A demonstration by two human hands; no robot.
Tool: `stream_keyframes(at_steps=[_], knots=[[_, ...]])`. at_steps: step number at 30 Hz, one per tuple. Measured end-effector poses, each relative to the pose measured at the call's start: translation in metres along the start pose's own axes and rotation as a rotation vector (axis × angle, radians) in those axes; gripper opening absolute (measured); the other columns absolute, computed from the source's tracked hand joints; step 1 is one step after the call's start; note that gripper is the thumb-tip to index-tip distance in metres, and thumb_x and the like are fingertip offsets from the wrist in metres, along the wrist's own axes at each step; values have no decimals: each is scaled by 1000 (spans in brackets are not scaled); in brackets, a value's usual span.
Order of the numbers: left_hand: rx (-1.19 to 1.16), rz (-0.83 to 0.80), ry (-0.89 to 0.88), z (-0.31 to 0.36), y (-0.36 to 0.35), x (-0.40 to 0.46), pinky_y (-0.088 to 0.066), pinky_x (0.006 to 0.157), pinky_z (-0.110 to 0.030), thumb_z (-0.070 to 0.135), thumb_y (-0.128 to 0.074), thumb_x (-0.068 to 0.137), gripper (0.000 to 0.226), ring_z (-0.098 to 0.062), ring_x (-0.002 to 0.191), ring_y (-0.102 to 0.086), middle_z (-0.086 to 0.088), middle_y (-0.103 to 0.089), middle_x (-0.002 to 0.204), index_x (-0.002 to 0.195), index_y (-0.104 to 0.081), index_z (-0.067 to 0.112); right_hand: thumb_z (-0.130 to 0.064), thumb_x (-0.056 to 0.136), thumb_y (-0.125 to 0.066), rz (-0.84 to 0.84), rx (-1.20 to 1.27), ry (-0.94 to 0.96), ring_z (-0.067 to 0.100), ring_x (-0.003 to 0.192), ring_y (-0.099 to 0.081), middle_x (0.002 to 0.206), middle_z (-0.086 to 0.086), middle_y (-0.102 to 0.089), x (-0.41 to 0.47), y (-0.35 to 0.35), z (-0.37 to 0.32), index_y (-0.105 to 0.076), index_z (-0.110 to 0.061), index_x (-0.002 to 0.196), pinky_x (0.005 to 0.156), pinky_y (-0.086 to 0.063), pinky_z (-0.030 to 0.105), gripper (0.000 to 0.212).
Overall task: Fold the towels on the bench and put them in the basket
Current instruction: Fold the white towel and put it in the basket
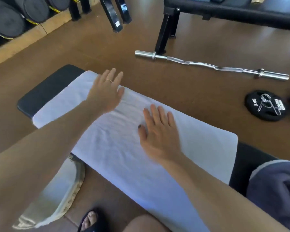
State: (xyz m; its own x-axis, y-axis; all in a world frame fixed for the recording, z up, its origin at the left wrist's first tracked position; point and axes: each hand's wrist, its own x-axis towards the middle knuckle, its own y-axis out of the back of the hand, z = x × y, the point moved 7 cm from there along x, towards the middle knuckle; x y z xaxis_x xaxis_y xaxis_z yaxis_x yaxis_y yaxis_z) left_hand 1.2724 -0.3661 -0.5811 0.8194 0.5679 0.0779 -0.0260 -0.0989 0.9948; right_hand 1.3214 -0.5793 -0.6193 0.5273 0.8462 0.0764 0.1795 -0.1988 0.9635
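White towel (117, 148) lies spread flat along the black padded counter (45, 92), running from far left to near right. Its far short edge stops short of the counter's rounded end, so I see a strip of bare black pad there; its right short edge ends square, with more black pad beyond it. The towel's long edges overhang both sides of the pad; the near one drapes toward my knee. My left hand (107, 92) is over the far part of the towel, fingers straight and together, holding nothing; motion blur keeps me from telling whether the palm touches the cloth. A thin ring shows on one finger. My right hand (159, 133) is spread flat, palm down, on the middle of the towel, fingers extended, gripping nothing. The basket (60, 186) sits on the floor at lower left, just beside and partly under the counter's near edge; I see its woven rim and pale cloth inside, partly hidden by my left forearm. A dark grey cloth (274, 195) is bunched at the right, on the counter's near end. Brown floor (182, 91) is open beyond the counter's far edge. Well apart on it lie a curl bar (208, 66), a black weight plate (266, 106) marked 5KG with a spring collar on top, and a second bench frame (167, 29). My sandalled foot (89, 220) is by the basket.
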Motion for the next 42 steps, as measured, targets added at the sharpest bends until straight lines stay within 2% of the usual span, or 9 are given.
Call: stream_keyframes(at_steps=[4,10,13,16,20,27,31,36,42], knots=[[-159,-97,-279,97,-15,-54,-34,115,-49,41,-16,100,66,-35,142,-41,-16,-42,155,149,-46,9,-38,97,-25,67,57,-18,33,140,-41,150,13,-48,6,9,25,-50,-9,143,117,-27,44,60],[-130,-201,-9,68,-23,-59,-6,125,-43,46,-10,105,57,-22,155,-3,4,-3,169,161,-8,33,-36,104,-31,27,-29,-168,37,97,-61,103,11,-64,-25,42,112,-58,-14,121,83,-44,44,39],[-69,-279,69,62,-23,-61,-7,125,-45,45,-12,106,59,-24,155,1,2,5,169,162,-1,27,-33,106,-21,-102,-38,-264,30,90,-60,107,6,-61,-37,54,147,-52,-16,118,70,-38,37,37],[8,-320,133,75,-12,-73,-10,124,-47,43,-17,107,62,-27,155,-4,-6,1,169,161,-2,16,-34,107,-14,-218,-52,-339,31,99,-61,122,9,-60,-38,62,162,-42,-15,142,77,-43,39,48],[-115,-265,24,144,10,-101,-7,124,-48,48,-20,107,62,-23,155,-3,-2,0,169,161,-3,24,-42,104,-26,109,-32,-126,37,92,-62,105,14,-64,-31,77,125,-58,-12,113,68,-38,39,44],[-108,-348,40,141,-16,-151,4,124,-51,60,-4,102,62,-19,153,18,9,23,165,157,15,41,-44,107,-25,-149,-67,-236,33,127,-50,140,12,-52,-84,65,172,-34,-13,151,105,-38,44,54],[-82,-374,75,160,0,-150,-8,123,-53,54,-19,105,66,-28,155,4,-5,9,169,161,3,28,-46,107,-23,-271,-55,-471,38,125,-49,138,19,-50,-81,78,189,-45,-5,138,102,-39,47,55],[-68,-336,-223,257,38,-190,-40,99,-47,74,-38,91,78,-34,129,-36,-12,-32,147,143,-31,16,-32,106,-39,-167,35,-420,35,114,-55,128,15,-55,-75,85,176,-45,-7,133,93,-47,45,37],[108,-401,-428,307,47,-252,-33,103,-53,84,-50,78,95,-35,125,-34,-12,-36,139,134,-36,8,-5,94,-55,-45,173,-457,35,109,-53,124,17,-54,-70,102,177,-47,-5,128,77,-46,40,35]])
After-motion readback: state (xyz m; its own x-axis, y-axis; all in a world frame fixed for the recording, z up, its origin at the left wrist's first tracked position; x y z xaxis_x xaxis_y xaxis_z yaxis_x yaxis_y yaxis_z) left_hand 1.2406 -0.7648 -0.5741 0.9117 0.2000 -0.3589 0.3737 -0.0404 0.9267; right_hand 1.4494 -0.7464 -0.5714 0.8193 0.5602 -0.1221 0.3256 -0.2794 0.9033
